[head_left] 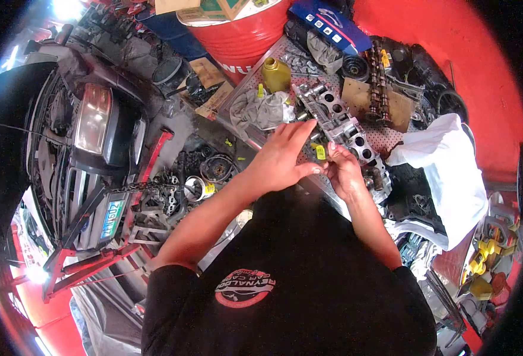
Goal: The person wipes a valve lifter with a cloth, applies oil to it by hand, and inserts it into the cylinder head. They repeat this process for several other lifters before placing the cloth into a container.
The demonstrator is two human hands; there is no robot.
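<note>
The metal engine part [339,120] lies lengthwise on the perforated surface [246,95], just beyond the fingertips of both hands. By the look of it the part is well stripped down: its row of round openings shows empty, and two toothed shafts [377,76] lie apart from it on a piece of cardboard [356,95], past the fingers and to their right. How much work remains on the part cannot be told from this view; the hands are busy at its near end, so that end looks unfinished.

The left hand [282,157] reaches forward from a bent, bare forearm, its fingers [301,132] stretched out nearly flat with the tips resting at the near end of the part and the thumb pointing across to the other hand. It grips nothing that shows. The right hand [345,173] comes in from the other side, wrist bent, with its fingers [334,155] curled inward. Whether they pinch something small is hidden. A little yellow piece [320,152] sits between the two hands, touching or almost touching the right fingertips.

Left of the left fingers lies a crumpled grey rag [261,111]. An olive bottle [276,74] stands beyond it, and farther on a red drum [243,32]. Right of the right hand lies a white cloth [448,163].
</note>
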